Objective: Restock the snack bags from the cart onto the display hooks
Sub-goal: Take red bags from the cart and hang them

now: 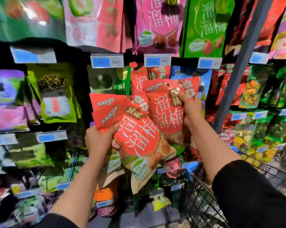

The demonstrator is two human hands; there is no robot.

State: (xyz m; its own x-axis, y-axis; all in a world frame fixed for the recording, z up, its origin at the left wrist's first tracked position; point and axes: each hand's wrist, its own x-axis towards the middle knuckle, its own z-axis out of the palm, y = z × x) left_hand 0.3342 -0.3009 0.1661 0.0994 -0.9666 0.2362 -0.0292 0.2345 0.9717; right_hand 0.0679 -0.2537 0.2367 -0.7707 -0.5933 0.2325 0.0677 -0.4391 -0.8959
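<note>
Your right hand (pixel 191 109) pinches one red snack bag (pixel 167 106) at frame centre, its hang hole up near the hooked red bags (pixel 139 79) (likely lining up). Left hand (pixel 100 142) clamps the spare bags (pixel 130 129) as reserve; cart (pixel 203 203) lower right.

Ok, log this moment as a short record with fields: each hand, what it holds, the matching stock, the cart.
left hand: grips a stack of red snack bags, tilted
right hand: holds one red snack bag upright, raised toward the display
matching stock: hanging red bags behind it
cart: wire basket, lower right
</note>
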